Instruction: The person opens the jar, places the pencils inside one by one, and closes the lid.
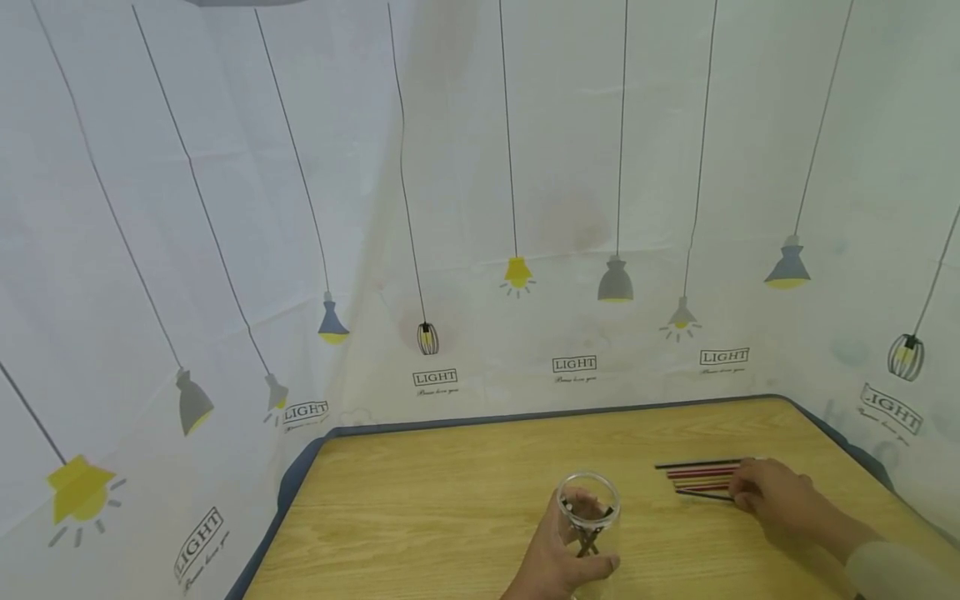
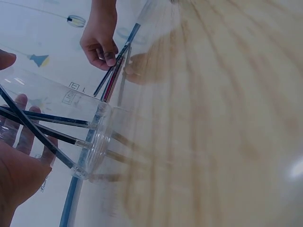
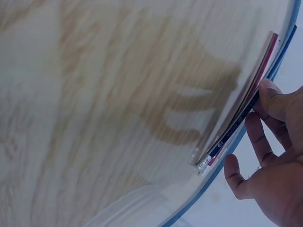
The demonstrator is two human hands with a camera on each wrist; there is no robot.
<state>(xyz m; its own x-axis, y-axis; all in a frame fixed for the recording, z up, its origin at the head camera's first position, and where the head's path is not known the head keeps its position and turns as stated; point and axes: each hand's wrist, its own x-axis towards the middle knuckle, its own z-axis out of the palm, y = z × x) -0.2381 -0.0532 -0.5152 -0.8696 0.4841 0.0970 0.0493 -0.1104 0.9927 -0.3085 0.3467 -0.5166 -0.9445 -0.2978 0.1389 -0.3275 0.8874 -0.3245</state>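
My left hand point(image 1: 551, 558) is wrapped round a clear cylindrical jar point(image 2: 102, 137) standing upright on the table. Inside the jar, three dark pencils point(image 2: 54, 118) lean across one another, their ferrule ends at the bottom in the left wrist view. On the right side, my right hand point(image 1: 776, 496) pinches a dark blue pencil point(image 3: 231, 128) between thumb and fingertips. Beside it lies a row of pencils, among them a red pencil point(image 1: 701, 474) and a black pencil point(image 1: 693, 463). The fingers partly cover the row's right ends.
The wood-grain table point(image 1: 450, 500) has a blue edge point(image 1: 555, 414). Behind it hangs a pale cloth wall point(image 1: 465, 183) printed with lamps and the word LIGHT. The pencil row lies to the right of the jar.
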